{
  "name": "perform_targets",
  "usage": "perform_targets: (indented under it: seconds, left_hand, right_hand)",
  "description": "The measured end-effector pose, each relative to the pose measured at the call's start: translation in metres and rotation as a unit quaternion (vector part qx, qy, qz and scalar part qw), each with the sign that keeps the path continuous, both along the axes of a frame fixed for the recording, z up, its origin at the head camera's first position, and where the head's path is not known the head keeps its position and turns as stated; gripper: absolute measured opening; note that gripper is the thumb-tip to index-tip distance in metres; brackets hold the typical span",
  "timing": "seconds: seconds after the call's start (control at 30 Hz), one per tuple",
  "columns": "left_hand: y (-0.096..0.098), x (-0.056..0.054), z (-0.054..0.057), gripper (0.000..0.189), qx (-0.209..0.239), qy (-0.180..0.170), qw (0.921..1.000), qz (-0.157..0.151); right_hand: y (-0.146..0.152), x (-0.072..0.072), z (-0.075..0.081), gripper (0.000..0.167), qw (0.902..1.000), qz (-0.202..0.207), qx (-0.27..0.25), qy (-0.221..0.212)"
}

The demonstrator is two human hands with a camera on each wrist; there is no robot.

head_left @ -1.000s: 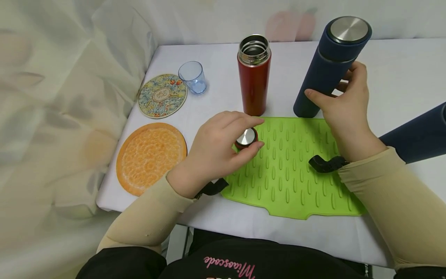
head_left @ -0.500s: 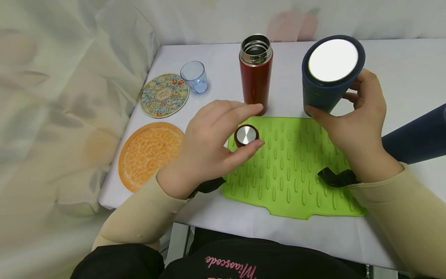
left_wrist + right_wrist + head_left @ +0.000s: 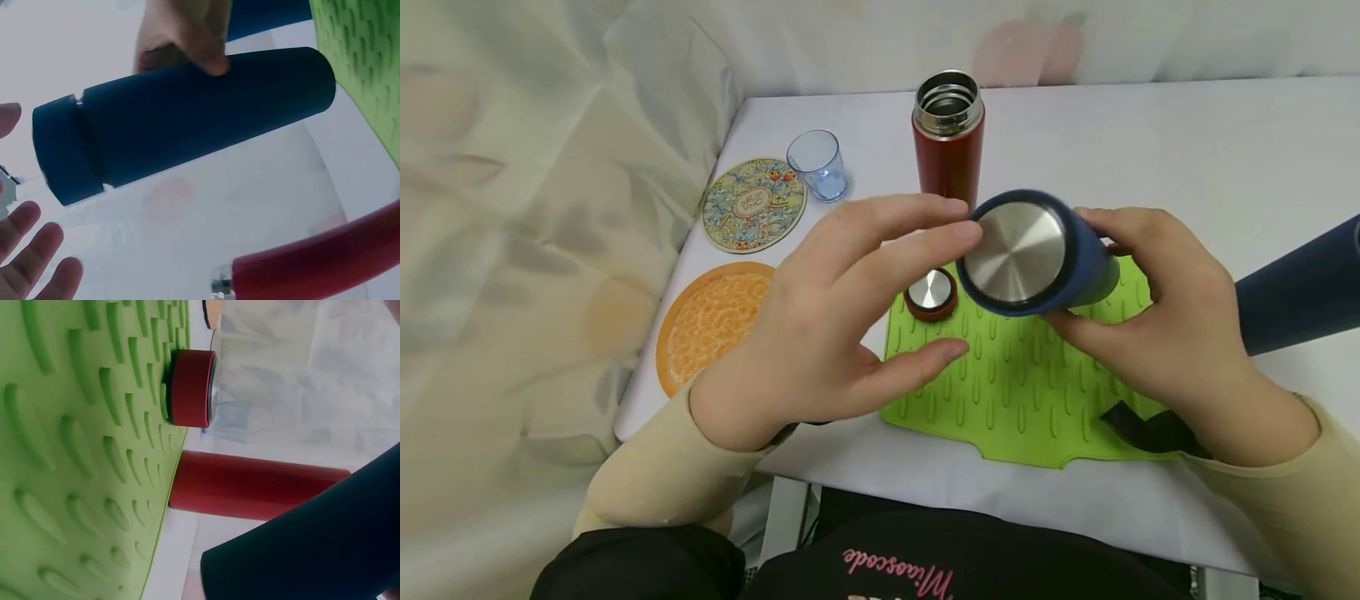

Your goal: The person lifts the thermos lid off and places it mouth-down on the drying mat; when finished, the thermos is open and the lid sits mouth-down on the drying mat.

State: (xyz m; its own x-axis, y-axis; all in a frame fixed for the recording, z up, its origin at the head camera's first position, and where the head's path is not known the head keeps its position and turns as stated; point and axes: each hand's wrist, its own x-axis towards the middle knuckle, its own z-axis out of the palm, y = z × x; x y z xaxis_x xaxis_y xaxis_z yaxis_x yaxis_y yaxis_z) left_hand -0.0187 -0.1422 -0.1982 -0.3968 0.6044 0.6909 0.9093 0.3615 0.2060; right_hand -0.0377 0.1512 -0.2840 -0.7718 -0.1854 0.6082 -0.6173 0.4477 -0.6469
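My right hand (image 3: 1172, 325) grips a dark blue thermos (image 3: 1052, 258) by its body, thumb on one side and fingers on the other. The thermos tilts over the green ridged mat (image 3: 1022, 417), its steel-topped lid (image 3: 1015, 250) turned toward me and the left. My left hand (image 3: 812, 325) is spread beside that lid, thumb and fingers apart; the left wrist view shows its fingers (image 3: 47, 250) off the lid. Under the left fingers, a red lid with a steel top (image 3: 931, 292) lies on the mat. Behind stands a red thermos (image 3: 949, 162), uncapped, its steel mouth showing.
A second dark blue cylinder (image 3: 1307, 283) lies at the right, cut off by the view. A small blue glass (image 3: 820, 167) stands at the back left beside a round patterned coaster (image 3: 752, 204). An orange round mat (image 3: 711, 321) lies near the left table edge.
My right hand has tipped the blue thermos toward me and brought it left over the mat. My left hand has drawn back from around the red lid and spread its fingers.
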Motion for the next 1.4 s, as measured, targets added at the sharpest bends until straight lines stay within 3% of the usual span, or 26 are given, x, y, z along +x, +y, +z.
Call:
perform_targets:
  seconds: [0.07, 0.23, 0.43, 0.6, 0.77, 0.83, 0.9, 1.0, 1.13, 1.3, 1.4]
  left_hand:
    - [0.001, 0.001, 0.002, 0.052, -0.013, -0.01, 0.9997, -0.018]
    - [0.002, 0.003, 0.002, 0.047, -0.068, -0.046, 0.9957, -0.044]
    - [0.001, 0.004, -0.005, 0.044, -0.112, -0.066, 0.991, -0.035]
    - [0.0, 0.005, -0.01, 0.047, -0.116, -0.071, 0.9907, 0.012]
    - [0.001, 0.005, -0.015, 0.068, -0.108, -0.032, 0.9891, 0.095]
    - [0.001, 0.005, -0.016, 0.077, -0.11, -0.019, 0.9871, 0.115]
    - [0.0, 0.004, -0.016, 0.083, -0.118, -0.026, 0.9872, 0.104]
    - [-0.002, 0.003, -0.014, 0.08, -0.14, -0.046, 0.9878, 0.052]
    - [-0.003, 0.0, -0.013, 0.057, -0.167, -0.045, 0.9849, -0.008]
    - [0.0, -0.001, -0.015, 0.034, -0.166, -0.022, 0.9859, -0.011]
    - [-0.001, -0.001, -0.016, 0.031, -0.163, -0.019, 0.9864, -0.002]
  right_hand:
    - [0.0, 0.003, -0.001, 0.072, 0.9996, 0.007, 0.022, 0.015]
    - [0.0, 0.009, -0.003, 0.084, 0.9964, 0.029, 0.07, 0.038]
    - [0.002, 0.011, -0.004, 0.079, 0.9895, 0.039, 0.132, 0.043]
    - [-0.001, 0.011, -0.006, 0.08, 0.9908, 0.034, 0.115, 0.063]
    - [-0.003, 0.011, -0.006, 0.078, 0.9885, 0.024, 0.13, 0.074]
    - [-0.003, 0.01, -0.006, 0.077, 0.9878, 0.022, 0.134, 0.077]
    - [-0.004, 0.009, -0.006, 0.077, 0.9872, 0.021, 0.136, 0.079]
    - [-0.002, 0.008, -0.005, 0.076, 0.9857, 0.018, 0.147, 0.08]
    - [0.002, 0.007, -0.004, 0.072, 0.9804, 0.016, 0.183, 0.071]
    - [0.003, 0.007, -0.004, 0.071, 0.9776, 0.02, 0.198, 0.069]
    - [0.003, 0.006, -0.004, 0.071, 0.9776, 0.021, 0.197, 0.072]
